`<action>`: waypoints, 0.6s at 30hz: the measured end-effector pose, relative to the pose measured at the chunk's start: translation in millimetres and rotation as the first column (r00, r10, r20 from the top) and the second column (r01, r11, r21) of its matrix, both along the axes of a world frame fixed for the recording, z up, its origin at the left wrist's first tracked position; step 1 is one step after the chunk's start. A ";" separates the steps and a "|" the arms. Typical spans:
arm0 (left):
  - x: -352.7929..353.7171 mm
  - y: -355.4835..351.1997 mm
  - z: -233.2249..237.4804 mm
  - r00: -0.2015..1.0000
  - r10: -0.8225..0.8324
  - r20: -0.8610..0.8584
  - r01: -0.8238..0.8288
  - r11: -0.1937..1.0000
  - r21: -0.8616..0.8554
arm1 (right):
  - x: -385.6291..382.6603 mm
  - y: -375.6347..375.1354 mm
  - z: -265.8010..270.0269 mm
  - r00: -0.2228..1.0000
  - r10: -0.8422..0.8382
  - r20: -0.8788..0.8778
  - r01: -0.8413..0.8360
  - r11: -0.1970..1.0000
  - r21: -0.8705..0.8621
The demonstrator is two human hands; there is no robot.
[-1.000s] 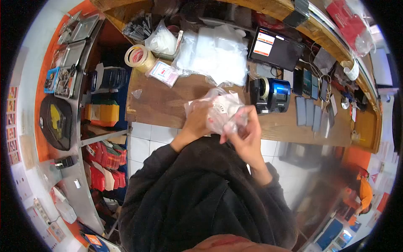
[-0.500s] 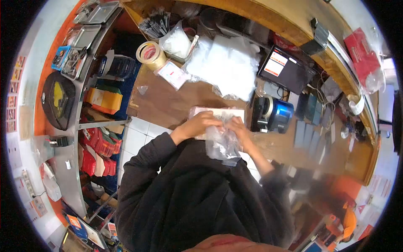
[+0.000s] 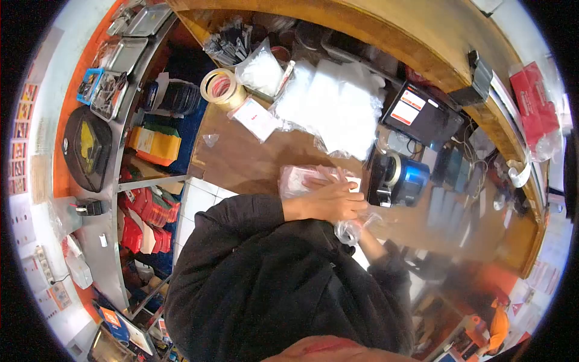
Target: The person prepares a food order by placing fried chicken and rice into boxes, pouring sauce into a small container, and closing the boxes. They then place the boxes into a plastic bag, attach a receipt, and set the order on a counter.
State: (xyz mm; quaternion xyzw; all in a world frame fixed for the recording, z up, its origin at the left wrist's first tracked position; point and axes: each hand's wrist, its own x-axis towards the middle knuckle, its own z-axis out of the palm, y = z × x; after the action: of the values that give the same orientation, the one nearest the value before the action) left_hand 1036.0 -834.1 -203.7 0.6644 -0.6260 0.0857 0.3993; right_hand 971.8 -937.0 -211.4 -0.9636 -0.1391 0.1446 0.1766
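My left hand [image 3: 335,202] reaches across my front, fingers curled to the right, with a crumpled clear plastic bag [image 3: 348,231] bunched just below it. My right hand [image 3: 325,178] lies mostly behind the left; slightly blurred outstretched fingers show over a pink-and-white packet [image 3: 294,180]. The packet is in clear wrapping at the front edge of the brown table [image 3: 241,154]. The right palm is hidden by the left hand.
Right of my hands stands a blue tape dispenser [image 3: 412,178]. Behind are a pile of clear plastic bags [image 3: 338,108], tape rolls [image 3: 221,87], a small white-and-pink packet [image 3: 256,119] and a black monitor [image 3: 431,117]. A metal shelf [image 3: 114,211] runs along the left.
My left hand has moved right, crossing over the right hand. The plastic bag, earlier spread between the hands, is now bunched lower right. More of the packet's left part shows.
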 end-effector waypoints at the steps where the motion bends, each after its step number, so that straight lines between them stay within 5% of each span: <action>1: 18.4 5.8 10.8 0.985 -0.164 -0.057 0.170 0.977 0.130 | 2.1 2.9 -0.1 0.999 0.040 -0.026 -0.039 0.999 0.006; 2: 37.0 12.0 17.6 0.942 -0.309 -0.133 0.334 0.910 0.247 | 2.9 1.4 1.3 0.994 0.095 -0.062 -0.094 0.996 0.009; 3: 52.4 20.0 18.9 0.945 -0.300 -0.128 0.324 0.914 0.246 | 0.6 -2.3 5.8 0.982 0.150 -0.118 -0.152 0.988 -0.002; 5: 84.1 39.7 20.2 0.763 -0.364 -0.534 0.449 0.893 0.033 | 2.4 -8.3 14.9 0.936 0.254 -0.246 -0.272 0.961 -0.044; 6: 96.2 49.7 14.0 0.879 -0.261 -0.399 0.378 0.891 0.252 | 7.3 -8.6 17.5 0.909 0.306 -0.282 -0.337 0.939 -0.068; 8: 96.7 44.9 -2.7 0.914 -0.330 -0.237 0.386 0.886 0.255 | 21.7 -6.2 17.6 0.876 0.415 -0.247 -0.448 0.889 -0.097; 10: 103.6 41.6 -30.5 0.882 -0.467 -0.054 0.469 0.865 0.178 | 43.2 1.1 -1.3 0.845 0.528 0.091 -0.511 0.845 -0.158; 11: 108.1 40.1 -33.0 0.853 -0.520 0.042 0.510 0.849 0.140 | 59.8 5.4 -8.8 0.699 0.587 0.409 -0.542 0.808 -0.232; 13: 110.9 58.6 -38.5 0.808 -0.382 -0.449 0.530 0.803 0.271 | 91.8 2.8 -14.8 0.438 0.601 0.669 -0.558 0.765 -0.321; 15: 106.0 79.4 -29.7 0.575 -0.084 -0.814 0.592 0.729 0.343 | 130.1 0.9 10.6 0.636 0.597 0.489 -0.604 0.780 -0.167; 17: 101.4 88.6 -22.6 0.403 0.105 -0.909 0.614 0.706 0.353 | 187.6 9.6 37.3 0.789 0.381 0.483 -0.558 0.772 0.303; 18: 97.1 93.7 -19.2 0.579 0.063 -0.813 0.478 0.781 0.401 | 215.6 13.0 24.6 0.863 0.285 0.418 -0.480 0.723 0.498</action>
State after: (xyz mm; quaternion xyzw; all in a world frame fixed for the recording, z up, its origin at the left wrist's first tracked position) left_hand 1133.0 -740.4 -222.9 0.6364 -0.4546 -0.4637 0.4164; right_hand 1187.4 -924.0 -186.8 -0.8206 -0.4012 -0.0261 0.4062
